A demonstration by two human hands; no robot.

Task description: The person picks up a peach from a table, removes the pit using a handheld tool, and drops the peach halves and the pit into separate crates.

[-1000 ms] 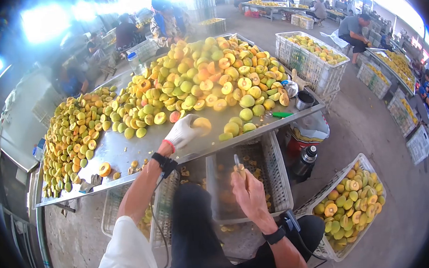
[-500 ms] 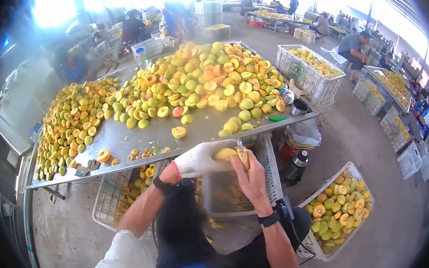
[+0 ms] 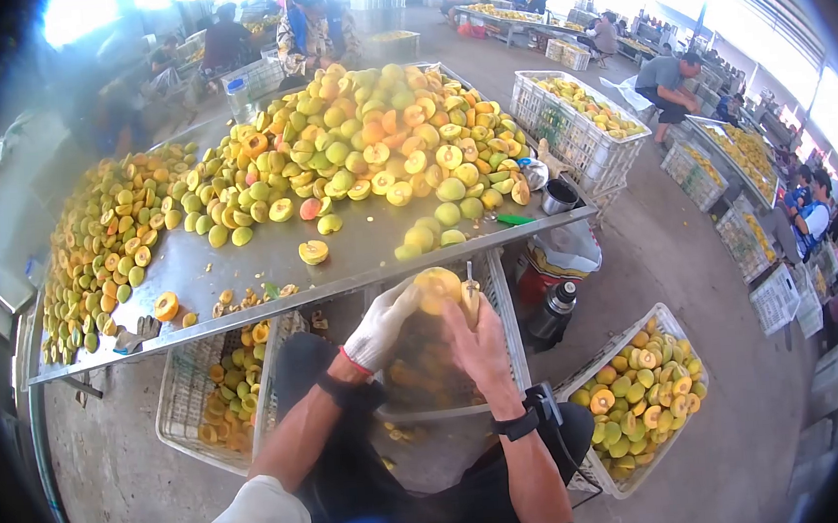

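Observation:
My left hand (image 3: 384, 320), in a white knit glove, grips a halved yellow peach (image 3: 437, 289) by its edge, with the round orange-yellow face showing. Close beside it, my right hand (image 3: 480, 348) is bare and closed around a small wooden-handled pitting tool (image 3: 470, 299) whose thin metal tip points up. The right fingertips are right at the peach's lower edge. Both hands are just in front of the metal table's edge, over a plastic crate (image 3: 514, 337) between my knees.
The metal table (image 3: 273, 262) carries a large heap of halved peaches (image 3: 334, 151). A green-handled tool (image 3: 513, 220) and a metal cup (image 3: 559, 195) lie at its right end. Crates of peaches (image 3: 642, 392) stand on both sides, near a thermos (image 3: 552, 312). Across the table sits a person (image 3: 311, 31).
The peach half has turned so its round face now shows, and my left hand has shifted lower around its side. My right hand still holds the tool. The whole view has shifted slightly.

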